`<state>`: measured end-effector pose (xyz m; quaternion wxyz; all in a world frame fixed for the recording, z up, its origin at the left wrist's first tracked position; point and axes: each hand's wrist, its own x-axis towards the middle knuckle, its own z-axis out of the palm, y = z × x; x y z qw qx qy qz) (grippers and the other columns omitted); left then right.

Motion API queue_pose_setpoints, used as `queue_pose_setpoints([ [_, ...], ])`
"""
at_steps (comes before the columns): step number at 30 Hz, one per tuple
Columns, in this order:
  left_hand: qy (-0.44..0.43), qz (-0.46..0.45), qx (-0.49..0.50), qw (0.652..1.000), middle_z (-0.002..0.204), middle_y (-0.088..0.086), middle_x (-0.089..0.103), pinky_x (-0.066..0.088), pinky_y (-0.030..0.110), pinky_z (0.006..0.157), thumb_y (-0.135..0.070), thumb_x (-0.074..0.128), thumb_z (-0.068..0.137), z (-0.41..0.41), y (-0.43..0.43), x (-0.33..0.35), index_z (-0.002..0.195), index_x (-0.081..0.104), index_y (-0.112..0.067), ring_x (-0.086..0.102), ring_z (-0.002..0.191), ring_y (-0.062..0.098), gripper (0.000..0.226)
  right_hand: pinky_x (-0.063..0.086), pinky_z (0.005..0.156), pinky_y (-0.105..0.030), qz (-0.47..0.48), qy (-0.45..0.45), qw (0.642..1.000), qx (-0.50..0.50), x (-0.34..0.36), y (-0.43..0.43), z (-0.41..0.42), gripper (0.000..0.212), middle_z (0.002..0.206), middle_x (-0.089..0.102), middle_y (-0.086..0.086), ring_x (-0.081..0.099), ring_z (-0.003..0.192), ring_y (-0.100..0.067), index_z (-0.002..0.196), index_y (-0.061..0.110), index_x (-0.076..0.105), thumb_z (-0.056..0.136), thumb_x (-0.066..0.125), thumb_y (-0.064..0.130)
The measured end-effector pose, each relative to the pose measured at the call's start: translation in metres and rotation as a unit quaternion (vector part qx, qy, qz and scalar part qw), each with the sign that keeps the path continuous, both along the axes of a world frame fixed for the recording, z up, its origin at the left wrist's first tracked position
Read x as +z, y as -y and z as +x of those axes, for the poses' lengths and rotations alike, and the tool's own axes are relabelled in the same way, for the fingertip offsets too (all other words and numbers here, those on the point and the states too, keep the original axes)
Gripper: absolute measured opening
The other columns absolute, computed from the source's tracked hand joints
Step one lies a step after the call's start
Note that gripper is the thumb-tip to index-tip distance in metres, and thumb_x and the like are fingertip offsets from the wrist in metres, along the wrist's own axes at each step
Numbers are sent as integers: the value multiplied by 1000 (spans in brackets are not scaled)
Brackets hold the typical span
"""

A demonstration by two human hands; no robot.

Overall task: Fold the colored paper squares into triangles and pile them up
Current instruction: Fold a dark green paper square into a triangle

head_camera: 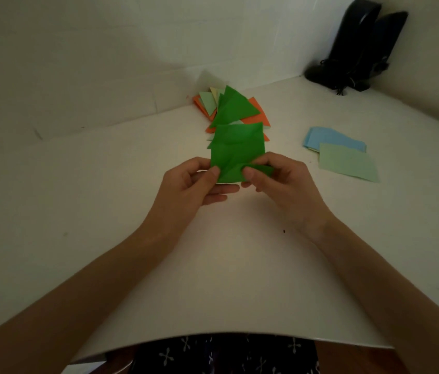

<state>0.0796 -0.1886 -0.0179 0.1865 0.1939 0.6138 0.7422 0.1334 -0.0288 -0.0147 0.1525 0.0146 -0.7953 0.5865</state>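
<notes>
head view: the left hand (194, 182) and the right hand (280, 182) hold a dark green paper square (236, 149) up off the white table (105, 211), near its middle. the left hand pinches the sheet's lower left edge between thumb and fingers. the right hand pinches the lower right corner, which looks curled over on itself. the sheet is mostly flat and a little crumpled, so i judge the fold is only beginning: the square is in hand, not yet a triangle. the next move seems to call for bringing one corner across to meet the opposite one, lining up the edges, then pressing the crease flat.

behind the sheet, by the wall, lies the pile of folded paper triangles (233, 107), green, orange and pale colours. the held square covers its near edge, so its count is unclear. to the right lie a light green paper square (348, 163) and, partly under it, light blue paper sheets (331, 139), seemingly still unfolded. how many blue sheets there are i cannot tell. a black object (356, 47) stands in the far corner, too dark to identify. the fingers behind the paper are mostly hidden.
</notes>
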Motion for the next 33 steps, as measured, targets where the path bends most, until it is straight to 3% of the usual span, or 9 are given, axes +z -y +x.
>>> queue_pose_setpoints([
  [5,-3,1,-7,1000,77,-1,73,55,20,65,-20,63,77,3,0,2,95,60,-10,71,74,15,21,48,60,-18,-31,-3,999,-41,-3,5,0,17,76,63,-2,58,61,-7,87,16,54,84,66,4],
  [9,-16,-20,5,1000,74,-2,73,54,19,64,0,60,85,2,0,-2,95,59,-9,71,72,13,14,50,56,-25,-58,3,998,-37,-2,7,3,25,67,65,-4,57,55,-13,95,19,46,87,61,1],
  [12,-12,-11,19,1000,72,0,73,55,20,63,0,55,89,-1,1,-2,95,59,-13,70,70,13,15,48,57,-30,-46,-7,999,-6,-1,3,3,24,64,67,-3,60,57,-17,105,20,43,95,48,-2],
  [18,35,8,29,999,69,1,71,53,19,60,0,50,91,-5,5,1,91,61,-13,69,64,13,17,47,65,-27,-35,20,997,60,3,-8,4,31,90,67,-5,65,75,-18,102,18,57,87,35,1],
  [22,95,20,23,995,63,3,70,51,18,52,2,48,91,-10,7,2,86,60,-9,66,55,11,17,48,79,-31,18,27,995,89,4,-22,3,38,113,60,-2,60,99,-16,105,19,62,78,48,-2],
  [25,76,-7,-4,997,65,5,70,51,18,52,1,48,91,-9,7,3,86,61,-9,64,53,10,17,48,83,-28,30,20,995,91,2,-21,4,26,119,53,-2,58,109,-15,104,27,66,78,65,24],
  [28,55,-28,-25,998,66,6,70,50,18,52,1,47,92,-9,8,2,87,63,-10,63,53,10,20,50,84,-28,22,-6,998,65,0,-16,2,12,121,54,4,54,114,-10,87,30,73,77,67,30],
  [31,49,-29,-40,998,69,7,70,52,20,56,-12,48,93,-7,6,2,87,63,-9,64,56,13,16,49,79,-37,-4,-25,999,29,-1,-11,0,6,105,63,0,59,97,-24,80,33,72,78,68,30],
  [33,29,-41,-41,998,71,7,71,52,21,57,-34,52,84,-6,5,3,87,64,-9,65,59,14,28,45,66,-28,-18,-27,999,8,0,-9,0,6,81,66,3,58,73,-23,78,27,69,80,70,22],
])
